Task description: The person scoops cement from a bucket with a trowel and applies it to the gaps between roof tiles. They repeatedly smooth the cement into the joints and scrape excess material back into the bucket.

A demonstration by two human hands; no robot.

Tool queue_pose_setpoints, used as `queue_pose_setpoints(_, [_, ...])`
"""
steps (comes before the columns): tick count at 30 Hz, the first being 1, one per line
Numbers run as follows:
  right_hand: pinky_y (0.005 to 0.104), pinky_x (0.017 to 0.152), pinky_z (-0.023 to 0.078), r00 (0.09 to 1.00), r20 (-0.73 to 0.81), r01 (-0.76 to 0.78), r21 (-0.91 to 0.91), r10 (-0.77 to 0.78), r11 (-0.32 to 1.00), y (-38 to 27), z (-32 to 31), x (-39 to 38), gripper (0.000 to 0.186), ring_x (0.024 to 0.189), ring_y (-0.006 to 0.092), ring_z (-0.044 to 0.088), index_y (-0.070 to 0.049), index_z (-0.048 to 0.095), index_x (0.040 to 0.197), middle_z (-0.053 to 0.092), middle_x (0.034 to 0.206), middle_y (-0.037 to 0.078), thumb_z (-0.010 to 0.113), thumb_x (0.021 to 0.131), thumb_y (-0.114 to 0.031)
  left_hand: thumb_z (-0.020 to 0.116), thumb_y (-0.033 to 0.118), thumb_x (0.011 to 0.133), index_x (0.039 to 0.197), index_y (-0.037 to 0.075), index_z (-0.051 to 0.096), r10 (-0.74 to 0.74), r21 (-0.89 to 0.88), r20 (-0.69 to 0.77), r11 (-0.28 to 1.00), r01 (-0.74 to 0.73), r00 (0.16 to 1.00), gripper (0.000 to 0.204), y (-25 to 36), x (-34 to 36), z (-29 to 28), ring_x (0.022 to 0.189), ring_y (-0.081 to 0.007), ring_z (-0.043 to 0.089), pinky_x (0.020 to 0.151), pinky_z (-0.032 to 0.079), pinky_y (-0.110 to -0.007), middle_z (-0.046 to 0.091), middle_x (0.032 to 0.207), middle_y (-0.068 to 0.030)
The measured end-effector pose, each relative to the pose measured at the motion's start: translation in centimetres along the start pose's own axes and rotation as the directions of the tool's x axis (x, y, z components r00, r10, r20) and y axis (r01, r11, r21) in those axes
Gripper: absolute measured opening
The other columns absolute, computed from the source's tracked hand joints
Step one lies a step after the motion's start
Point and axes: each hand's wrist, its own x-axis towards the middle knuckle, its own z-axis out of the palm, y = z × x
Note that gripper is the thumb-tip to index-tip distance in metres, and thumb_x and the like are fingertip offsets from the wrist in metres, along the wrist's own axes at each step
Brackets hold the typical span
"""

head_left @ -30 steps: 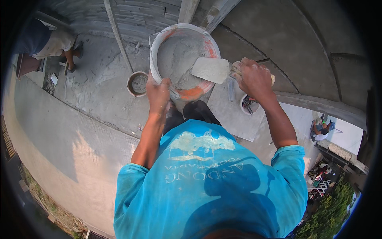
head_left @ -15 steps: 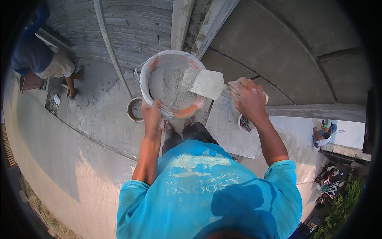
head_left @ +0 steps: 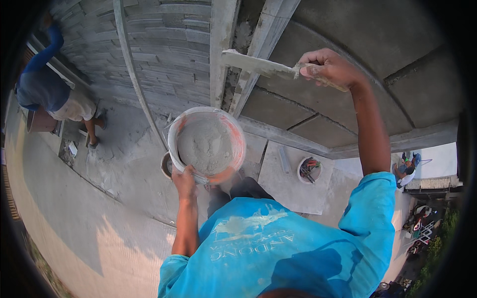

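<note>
Grey rendered wall [head_left: 407, 44]: right hand [head_left: 330, 67] grips trowel [head_left: 258, 64] raised to its joint; left hand [head_left: 185, 181], fingers clamped, steadies mortar bucket [head_left: 206, 144] close below for reloading.

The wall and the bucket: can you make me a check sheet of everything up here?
Surface: grey wall with grooves; concrete floor below.
Job's things: trowel loaded with mortar, blade at a vertical groove; bucket of grey mortar.
Clutter: small pail under the bucket; tub of tools on a slab.
Hands: left hand grips the bucket rim; right hand holds the trowel handle.
Cables: nothing seen.
Surroundings: a person bent over at far left; another person at right.
</note>
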Motion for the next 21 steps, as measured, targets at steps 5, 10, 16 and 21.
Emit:
queue_pose_setpoints(5, [0.0307, 0.063, 0.042, 0.859, -0.461, 0.074, -0.322, -0.225, 0.944, -4.1, -6.0, -1.6, 0.031, 0.070, 0.0116, 0.050, -0.004, 0.066, 0.097, 0.055, 0.077, 0.000, 0.065, 0.093, -0.034, 0.052, -0.009, 0.077, 0.131, -0.004, 0.050, 0.017, -0.062, 0.016, 0.998, -0.016, 1.000, 0.054, 1.2, 0.0, 0.6, 0.070, -0.0132, 0.054, 0.061, 0.046, -0.026, 0.053, 0.087, -0.0037])
queue_pose_setpoints(10, [0.0366, 0.070, 0.047, 0.874, -0.362, 0.050, -0.598, -0.326, 0.800, -2.5, 1.7, -3.3, 0.026, 0.076, 0.0239, 0.060, -0.008, 0.068, 0.101, 0.062, 0.082, 0.007, 0.072, 0.088, -0.030, 0.051, -0.007, 0.079, 0.129, -0.005, 0.052, 0.083, 0.028, 0.028, 0.996, -0.084, 0.996, 0.050, 2.9, -0.4, 0.8, 0.075, -0.0137, 0.057, 0.066, 0.048, -0.027, 0.057, 0.091, -0.0056])
queue_pose_setpoints(16, [0.0456, 0.086, 0.053, 0.978, -0.192, -0.076, -0.688, -0.080, 0.722, 3.3, 16.7, -4.6, 0.024, 0.100, 0.0262, 0.066, -0.013, 0.072, 0.106, 0.068, 0.103, 0.007, 0.069, 0.087, -0.026, 0.054, -0.003, 0.078, 0.129, -0.007, 0.052, 0.026, 0.080, 0.152, 0.996, -0.038, 0.988, 0.051, 5.2, -1.4, 4.0, 0.097, -0.0169, 0.055, 0.086, 0.046, -0.030, 0.056, 0.108, -0.0087])
queue_pose_setpoints(21, [0.0442, 0.083, 0.051, 0.901, -0.286, 0.024, -0.718, -0.326, 0.696, 6.2, 21.8, -2.2, 0.021, 0.096, 0.0234, 0.064, -0.012, 0.071, 0.099, 0.063, 0.095, 0.004, 0.070, 0.085, -0.027, 0.054, -0.003, 0.079, 0.128, -0.008, 0.052, 0.039, 0.101, 0.173, 0.993, -0.057, 0.984, 0.050, 6.1, -1.9, 4.7, 0.097, -0.0179, 0.057, 0.086, 0.047, -0.032, 0.057, 0.107, -0.0101])
